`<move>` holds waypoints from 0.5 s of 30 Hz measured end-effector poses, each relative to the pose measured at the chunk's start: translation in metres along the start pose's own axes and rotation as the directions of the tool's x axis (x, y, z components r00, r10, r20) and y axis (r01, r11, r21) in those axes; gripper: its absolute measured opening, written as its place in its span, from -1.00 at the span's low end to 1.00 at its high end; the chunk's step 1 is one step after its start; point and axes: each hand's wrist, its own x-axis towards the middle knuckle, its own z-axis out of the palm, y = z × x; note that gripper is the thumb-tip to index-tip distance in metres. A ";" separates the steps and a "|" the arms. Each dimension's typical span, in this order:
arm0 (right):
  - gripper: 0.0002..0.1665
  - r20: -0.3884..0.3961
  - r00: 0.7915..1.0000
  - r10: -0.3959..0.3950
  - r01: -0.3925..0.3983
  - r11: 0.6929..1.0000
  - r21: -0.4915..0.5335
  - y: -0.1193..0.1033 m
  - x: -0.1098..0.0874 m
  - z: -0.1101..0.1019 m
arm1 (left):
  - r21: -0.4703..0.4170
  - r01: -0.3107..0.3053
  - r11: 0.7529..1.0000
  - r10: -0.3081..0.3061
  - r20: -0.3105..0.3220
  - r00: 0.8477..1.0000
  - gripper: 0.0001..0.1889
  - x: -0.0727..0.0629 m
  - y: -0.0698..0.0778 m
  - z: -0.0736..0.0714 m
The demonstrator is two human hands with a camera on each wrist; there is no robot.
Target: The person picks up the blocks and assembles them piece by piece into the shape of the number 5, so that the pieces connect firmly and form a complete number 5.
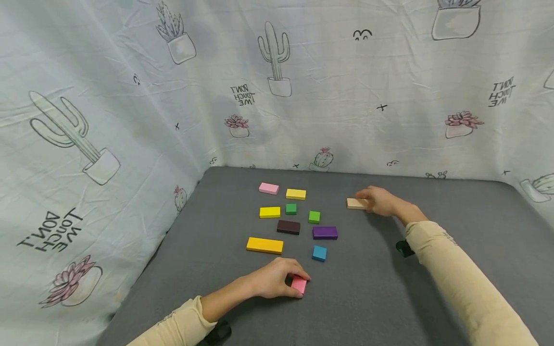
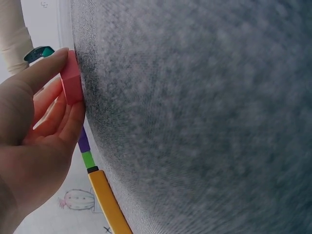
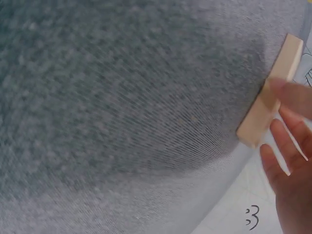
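My left hand (image 1: 277,279) pinches a small pink block (image 1: 299,284) at the near side of the grey table. The left wrist view shows the pink block (image 2: 71,80) between thumb and fingertips, its lower edge close to the cloth. Farther back on the right, my right hand (image 1: 381,201) grips a plain wooden block (image 1: 357,203) by its right part. In the right wrist view the thumb lies across the long wooden block (image 3: 265,109), with the other fingers partly hidden behind it. A blue block (image 1: 319,253) lies just beyond the left hand.
Between the hands lie a long orange block (image 1: 265,245), a purple block (image 1: 325,233), a dark brown block (image 1: 288,227), two green blocks (image 1: 314,217), two yellow blocks (image 1: 270,212) and a light pink block (image 1: 269,188). A cactus-printed curtain (image 1: 324,96) borders the grey table (image 1: 355,307).
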 end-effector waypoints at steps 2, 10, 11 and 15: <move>-0.44 -0.006 1.000 0.010 -0.010 1.000 0.021 -0.001 0.000 -0.001 | -0.004 -0.002 1.000 0.002 0.000 1.000 -0.64 0.000 0.000 0.001; -0.38 -0.034 0.999 0.033 -0.026 0.983 0.181 -0.013 0.008 0.002 | -0.003 -0.002 1.000 0.002 -0.004 1.000 -0.64 0.000 -0.001 0.001; -0.37 -0.032 0.999 0.042 -0.034 0.976 0.214 -0.015 0.010 0.003 | -0.003 -0.001 1.000 0.001 -0.005 1.000 -0.64 0.000 0.000 0.001; -0.37 -0.032 0.999 0.040 -0.027 0.938 0.345 -0.023 0.015 0.007 | -0.009 0.007 1.000 -0.007 -0.004 1.000 -0.64 0.000 0.001 0.001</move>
